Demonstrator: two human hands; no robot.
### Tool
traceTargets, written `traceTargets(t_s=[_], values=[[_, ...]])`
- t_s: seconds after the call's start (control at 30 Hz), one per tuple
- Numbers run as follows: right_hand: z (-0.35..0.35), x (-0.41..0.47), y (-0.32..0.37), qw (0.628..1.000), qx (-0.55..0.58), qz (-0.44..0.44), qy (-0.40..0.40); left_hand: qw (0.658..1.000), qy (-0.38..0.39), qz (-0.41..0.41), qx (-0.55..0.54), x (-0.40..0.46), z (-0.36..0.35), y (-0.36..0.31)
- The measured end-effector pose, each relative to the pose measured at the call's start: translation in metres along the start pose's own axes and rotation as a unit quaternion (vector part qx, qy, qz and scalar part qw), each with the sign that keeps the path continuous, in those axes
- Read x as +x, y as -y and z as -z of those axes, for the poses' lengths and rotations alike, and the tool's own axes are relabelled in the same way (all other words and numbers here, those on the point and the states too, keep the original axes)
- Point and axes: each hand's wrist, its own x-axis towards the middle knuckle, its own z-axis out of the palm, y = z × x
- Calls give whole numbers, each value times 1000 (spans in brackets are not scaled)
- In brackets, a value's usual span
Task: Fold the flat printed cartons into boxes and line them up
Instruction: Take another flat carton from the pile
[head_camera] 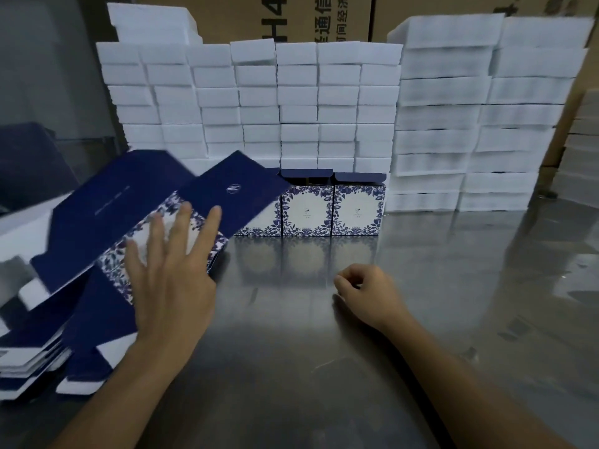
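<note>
Under our left hand lies the flat dark blue carton with white flower print, fingers spread straight on it. Its long side runs up and away to the right, toward the folded blue-and-white boxes lined up past our fingertips. Our right hand rests loosely curled on the shiny metal table, holding nothing, farther from the carton

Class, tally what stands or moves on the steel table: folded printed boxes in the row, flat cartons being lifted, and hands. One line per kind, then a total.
Folded printed boxes in the row: 3, leftmost partly hidden
Flat carton being lifted: 1
Hands: 2, left hand, right hand
Total: 6
</note>
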Motion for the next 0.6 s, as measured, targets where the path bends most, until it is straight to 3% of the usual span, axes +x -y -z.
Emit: traceTargets(t_s=[0.1,0.17,0.3,0.4,0.5,0.6], values=[[3,-4,10,994,112,15,-2,998,-5,-67,-12,-7,-1,-19],[5,-10,24,971,229,31,58,994,30,-107,-14,-15,-4,-32],[-1,-26,56,896,388,-3,218,985,87,-147,-13,-23,-4,-45],[-12,-38,74,827,488,-27,277,983,104,-150,-27,-24,-1,-46],[-19,-44,84,809,529,-19,257,978,96,-170,-71,-26,0,-50],[-21,-44,84,819,534,-24,207,968,92,-191,-137,-27,-5,-52]])
